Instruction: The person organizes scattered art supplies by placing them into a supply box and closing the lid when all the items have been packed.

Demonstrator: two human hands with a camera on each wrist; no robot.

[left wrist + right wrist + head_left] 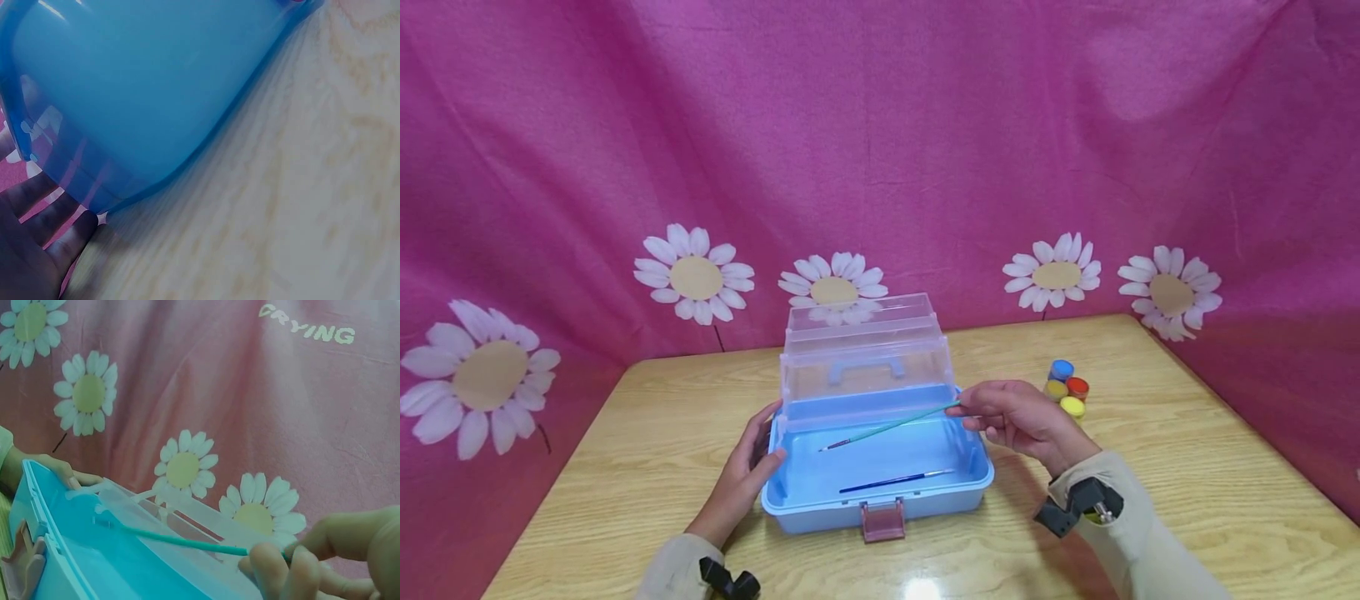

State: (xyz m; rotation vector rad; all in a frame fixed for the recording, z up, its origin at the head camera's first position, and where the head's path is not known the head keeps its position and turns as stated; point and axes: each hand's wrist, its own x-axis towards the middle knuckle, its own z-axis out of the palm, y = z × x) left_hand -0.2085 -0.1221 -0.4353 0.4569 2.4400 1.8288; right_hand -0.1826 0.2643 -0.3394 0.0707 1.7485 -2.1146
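Observation:
A blue plastic box (880, 515) stands with its clear lid (861, 333) tipped back and its pink latch (882, 522) hanging at the front. My left hand (748, 467) holds the box's left side, thumb at the rim and fingers against the outer wall (144, 106). Between thumb and fingers, my right hand (1018, 419) pinches the end of a green paintbrush (895, 425) at the box's right rim. Its bristle end points left over the inside of the box; the green handle (187, 542) also shows in the right wrist view. A dark blue paintbrush (883, 482) lies on the box floor.
Several small paint pots, among them a blue pot (1062, 370), a red pot (1077, 388) and a yellow pot (1072, 407), stand right of the box, behind my right hand. Beyond the wooden table (700, 417) hangs a pink cloth (880, 150) with daisies.

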